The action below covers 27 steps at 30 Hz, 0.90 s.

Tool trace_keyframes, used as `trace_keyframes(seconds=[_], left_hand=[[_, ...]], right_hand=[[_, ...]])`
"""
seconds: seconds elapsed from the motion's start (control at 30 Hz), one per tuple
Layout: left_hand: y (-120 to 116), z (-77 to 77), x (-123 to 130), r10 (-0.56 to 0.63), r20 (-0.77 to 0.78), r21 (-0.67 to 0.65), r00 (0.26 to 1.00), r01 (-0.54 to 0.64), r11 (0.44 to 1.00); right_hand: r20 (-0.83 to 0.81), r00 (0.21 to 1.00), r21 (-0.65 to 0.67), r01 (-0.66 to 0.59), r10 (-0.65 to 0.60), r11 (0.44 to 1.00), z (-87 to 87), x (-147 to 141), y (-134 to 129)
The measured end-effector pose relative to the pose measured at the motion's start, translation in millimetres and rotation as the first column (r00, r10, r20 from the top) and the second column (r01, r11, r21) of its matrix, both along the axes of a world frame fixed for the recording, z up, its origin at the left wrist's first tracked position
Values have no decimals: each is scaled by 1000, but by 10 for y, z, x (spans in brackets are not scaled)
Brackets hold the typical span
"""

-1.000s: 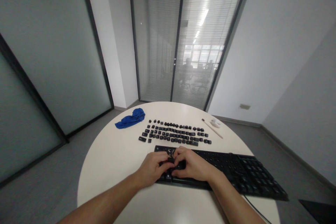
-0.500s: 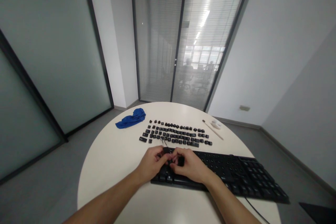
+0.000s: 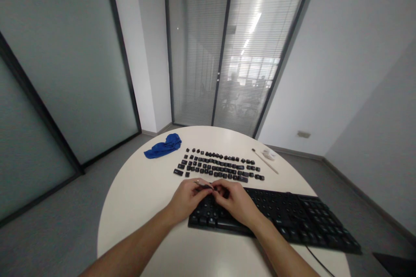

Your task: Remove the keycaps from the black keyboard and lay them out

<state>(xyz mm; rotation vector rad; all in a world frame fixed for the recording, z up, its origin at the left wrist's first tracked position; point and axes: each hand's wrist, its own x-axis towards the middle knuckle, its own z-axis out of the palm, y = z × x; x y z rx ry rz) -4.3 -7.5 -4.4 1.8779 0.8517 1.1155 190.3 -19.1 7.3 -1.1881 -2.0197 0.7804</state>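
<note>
Over the left end of a black keyboard [image 3: 276,207], my two hands meet at the fingertips. My left hand [image 3: 186,199] is closed, with a thin metal tool [image 3: 202,185] lying between its thumb and fingers. The tool's inner end reaches the fingertips of my right hand [image 3: 235,199], which is pinched closed. A small dark bit shows where the fingers meet, too small to name. Rows of loose black keycaps [image 3: 224,166] lie on the table beyond the keyboard.
A blue cloth [image 3: 163,146] lies at the back left of the round white table [image 3: 130,207]. Toward the right are a thin brush [image 3: 264,161] and a small white item [image 3: 269,154]. A black cable [image 3: 320,262] runs from the keyboard toward the near edge.
The metal tool, which pointed away past the keyboard's back edge, now lies tilted left across my left fingers. My hands have come closer together and lifted slightly off the keys.
</note>
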Motion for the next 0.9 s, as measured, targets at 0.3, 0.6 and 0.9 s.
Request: trace_keyframes(seconds=[0.3,0.6,0.9], left_hand=[[15,69,-104,-103,-98,81,990,111,991],[7,114,-127,-156,-139,159,978,178,971],[21,93,-179,-176,-333,259,926,270,928]], right_hand=[[-276,961,-216,-93,30,972,-111,68,83],[-283,957,-260,-143,66,955,-35,125,67],[-234,972,-307,-57,-17,950,-76,122,110]])
